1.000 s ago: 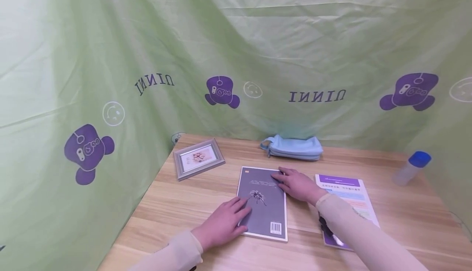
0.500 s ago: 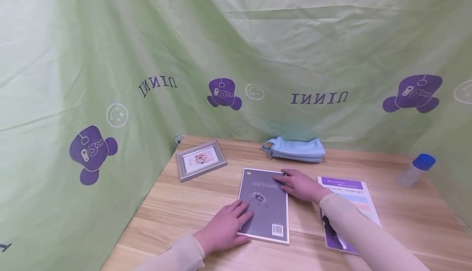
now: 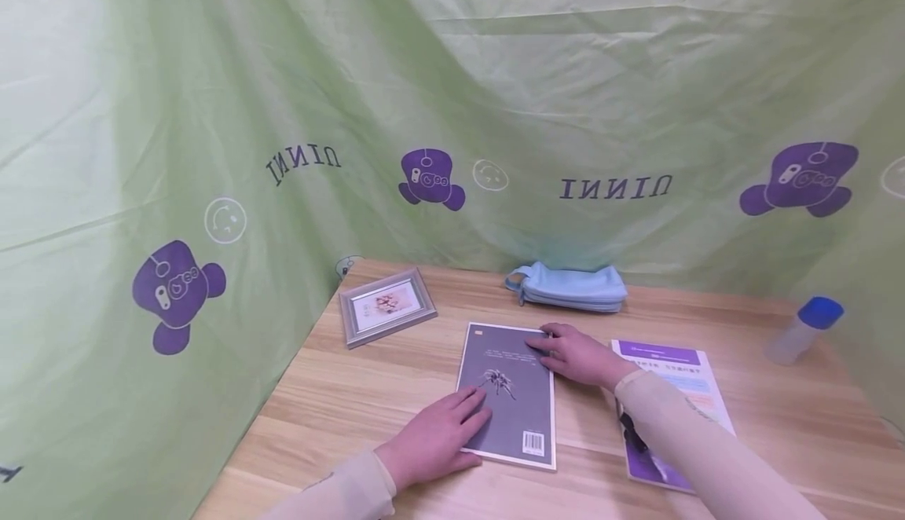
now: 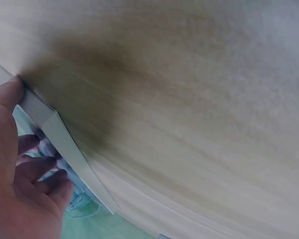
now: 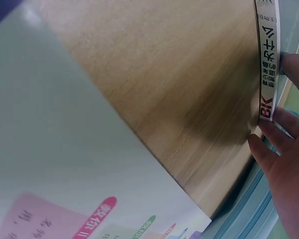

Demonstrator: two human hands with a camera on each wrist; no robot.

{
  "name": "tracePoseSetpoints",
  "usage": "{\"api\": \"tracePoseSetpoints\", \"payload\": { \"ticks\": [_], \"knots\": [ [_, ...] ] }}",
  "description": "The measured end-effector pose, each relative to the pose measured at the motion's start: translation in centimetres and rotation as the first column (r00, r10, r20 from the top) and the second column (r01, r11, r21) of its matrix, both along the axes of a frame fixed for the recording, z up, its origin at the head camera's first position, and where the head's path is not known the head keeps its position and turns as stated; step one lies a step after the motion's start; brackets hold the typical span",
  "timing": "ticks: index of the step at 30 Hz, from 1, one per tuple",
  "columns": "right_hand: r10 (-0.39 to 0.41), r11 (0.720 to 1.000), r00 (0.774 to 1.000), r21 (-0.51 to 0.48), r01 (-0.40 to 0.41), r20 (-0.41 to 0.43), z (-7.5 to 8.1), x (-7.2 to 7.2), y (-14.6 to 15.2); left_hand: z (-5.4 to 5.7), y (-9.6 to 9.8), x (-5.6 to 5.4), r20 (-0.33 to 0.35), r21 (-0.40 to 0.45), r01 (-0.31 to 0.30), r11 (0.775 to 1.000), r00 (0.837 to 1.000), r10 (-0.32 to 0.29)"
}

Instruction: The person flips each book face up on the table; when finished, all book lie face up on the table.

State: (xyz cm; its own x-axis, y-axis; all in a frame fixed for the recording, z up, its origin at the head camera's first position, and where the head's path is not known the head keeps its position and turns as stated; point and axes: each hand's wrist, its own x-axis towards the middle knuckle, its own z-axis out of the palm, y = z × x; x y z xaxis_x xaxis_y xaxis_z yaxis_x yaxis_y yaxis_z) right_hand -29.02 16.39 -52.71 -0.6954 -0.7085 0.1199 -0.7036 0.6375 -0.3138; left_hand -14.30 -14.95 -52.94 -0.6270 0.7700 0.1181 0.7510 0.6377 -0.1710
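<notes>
A grey book [image 3: 505, 426] with a white border, a flower drawing and a barcode lies flat on the wooden table [image 3: 339, 410]. My left hand [image 3: 433, 435] rests on its near left corner, fingers on the cover and thumb at the near edge. In the left wrist view that thumb meets the book's pale edge [image 4: 72, 149]. At the far right corner my right hand [image 3: 583, 357] touches the cover and side. The right wrist view shows the printed spine [image 5: 268, 59] beside those fingers.
A purple and white booklet [image 3: 675, 359] lies partly under the right forearm. A silver picture frame [image 3: 417, 312] is at the back left, a light blue pencil case [image 3: 573, 288] at the back. A blue-capped bottle [image 3: 806, 331] stands far right. Green cloth [image 3: 495, 72] hangs behind.
The head view has shifted slightly. My left hand's fingers reach a little farther over the cover; the book and right hand stay nearly in place.
</notes>
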Motion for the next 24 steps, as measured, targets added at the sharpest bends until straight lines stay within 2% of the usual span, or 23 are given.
{"api": "tracePoseSetpoints", "payload": {
  "ticks": [4, 14, 24],
  "knots": [
    [-0.003, 1.0, 1.0, 0.003, 0.003, 0.001, 0.12, 0.09, -0.1, -0.08, 0.11, -0.26, -0.039, -0.038, 0.042, 0.998, 0.998, -0.043],
    [0.005, 1.0, 1.0, 0.001, -0.005, 0.003, 0.16, 0.29, -0.33, 0.08, 0.33, -0.1, -0.109, -0.131, 0.05, 0.99, 0.992, -0.064],
    [0.001, 1.0, 1.0, -0.015, -0.001, 0.005, 0.26, 0.33, -0.29, -0.15, 1.0, -0.04, -0.229, -0.183, 0.064, 0.981, 0.968, -0.106]
  ]
}}
